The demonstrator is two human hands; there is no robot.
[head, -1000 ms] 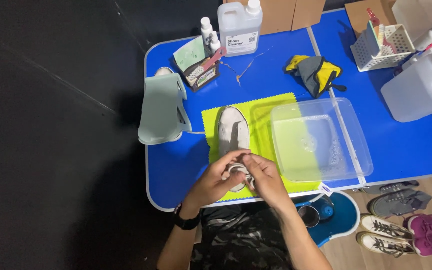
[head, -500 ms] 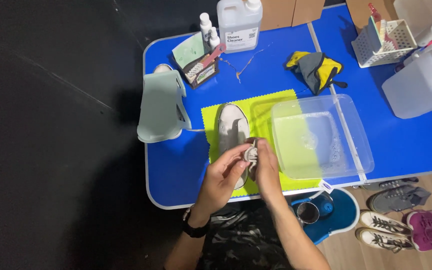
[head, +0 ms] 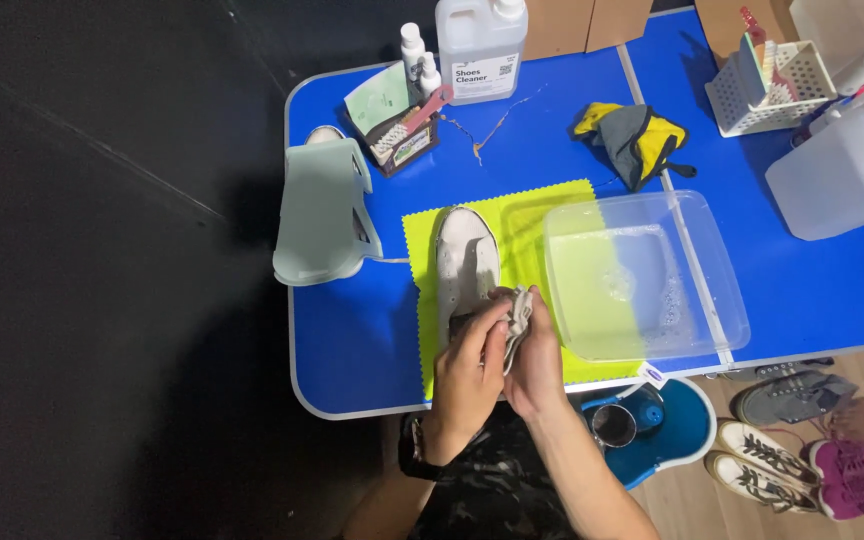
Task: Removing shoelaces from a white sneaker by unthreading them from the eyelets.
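A worn white shoe (head: 465,262) lies on a yellow-green cloth mat (head: 532,215) on the blue table (head: 352,330). My left hand (head: 470,375) grips the shoe's heel end and touches a small grey-white cloth (head: 518,315). My right hand (head: 535,362) is closed on that cloth and presses it against the shoe's heel. Both hands sit close together at the table's near edge.
A clear plastic tub (head: 642,275) with soapy water sits right of the shoe. A pale green stand (head: 322,212) is at the left. Cleaner bottle (head: 480,45), small box (head: 407,140), yellow-grey gloves (head: 637,135), white basket (head: 767,85), large jug (head: 852,170). Shoes (head: 802,450) lie on the floor.
The view has drifted slightly. My hands shifted a little to the right on the shoe's heel, still working the cloth against it.
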